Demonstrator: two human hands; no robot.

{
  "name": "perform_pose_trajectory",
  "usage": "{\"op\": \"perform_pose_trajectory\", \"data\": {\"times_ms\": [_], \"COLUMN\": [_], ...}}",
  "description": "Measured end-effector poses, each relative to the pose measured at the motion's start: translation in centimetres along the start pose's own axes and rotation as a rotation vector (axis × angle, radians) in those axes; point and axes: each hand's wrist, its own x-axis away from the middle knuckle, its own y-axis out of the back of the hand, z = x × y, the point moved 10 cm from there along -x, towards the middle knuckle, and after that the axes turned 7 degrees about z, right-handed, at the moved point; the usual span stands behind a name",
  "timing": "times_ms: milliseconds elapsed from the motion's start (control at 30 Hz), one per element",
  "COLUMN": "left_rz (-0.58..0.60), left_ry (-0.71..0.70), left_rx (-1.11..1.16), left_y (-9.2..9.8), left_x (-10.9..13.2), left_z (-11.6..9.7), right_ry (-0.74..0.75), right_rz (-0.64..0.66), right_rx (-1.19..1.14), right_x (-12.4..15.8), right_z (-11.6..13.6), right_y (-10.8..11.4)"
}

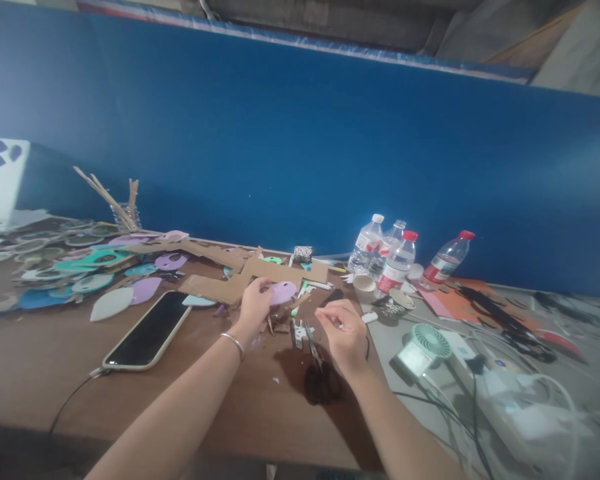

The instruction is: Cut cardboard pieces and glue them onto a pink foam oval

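My left hand [254, 305] is closed on the near edge of a purple rounded cutout [283, 293] with a small dark hole in it. To its right, my right hand [345, 333] is raised with thumb and fingers pinched together; whatever may lie between them is too small to make out. Black-handled scissors [320, 381] lie on the brown table just left of and below my right hand, blades pointing away from me. Small scraps [299, 333] are scattered near the blades. Behind my left hand stretches a cut piece of brown cardboard [285, 270].
A phone [149, 331] on a cable lies at left, before a heap of coloured cutouts [87, 263]. Wooden sticks [113, 200] stand in a cup. Several water bottles [397, 263], a small green fan [430, 343] and a power strip [500, 393] occupy the right side.
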Motion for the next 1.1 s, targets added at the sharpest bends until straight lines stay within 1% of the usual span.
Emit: {"op": "perform_pose_trajectory", "data": {"times_ms": [133,300,533,767,967,1100], "left_rz": [-0.041,-0.128,-0.141,-0.164,-0.188,-0.187], "left_ry": [-0.014,-0.056,-0.068,-0.059,0.021,0.022], "left_rx": [-0.016,0.001,0.092,0.283,0.58,0.627], "left_y": [0.6,1.2,1.2,1.5,1.4,1.5], "left_x": [0.1,0.3,-0.1,-0.5,-0.8,-0.9], "left_z": [-0.3,-0.9,-0.5,0.6,2.3,2.5], "right_ry": [-0.021,-0.086,-0.108,-0.086,-0.08,-0.077], "right_rz": [-0.018,-0.022,0.024,0.027,0.044,0.04], "right_rx": [0.0,0.009,0.016,0.029,0.037,0.033], "right_x": [0.0,0.1,0.1,0.0,0.1,0.0], "right_z": [-0.3,-1.2,-1.6,-1.3,-1.5,-1.3], "right_y": [0.1,-0.2,-0.8,-0.7,-1.0,-0.9]}}
